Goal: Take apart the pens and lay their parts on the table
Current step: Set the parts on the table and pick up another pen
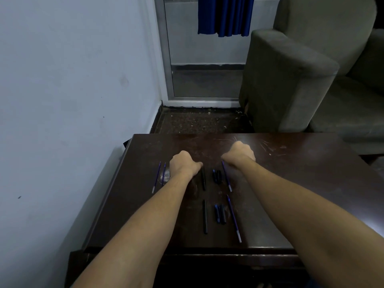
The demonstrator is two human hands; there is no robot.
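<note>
Head view shows my left hand [182, 163] and right hand [241, 152] curled knuckles-up on the scratched dark wooden table [291, 183], grip contents untellable, beside thin blue ink refills [227, 176] and black pen barrels [204, 216].

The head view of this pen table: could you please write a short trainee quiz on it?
1. True or false: the two refills left of the left hand lie on the table.
2. Which lies nearest the camera? A) black barrel B) armchair C) curtain
3. Fill in: both hands are ___ into fists, the right hand farther out.

Key: 1 true; 2 A; 3 curled.
</note>
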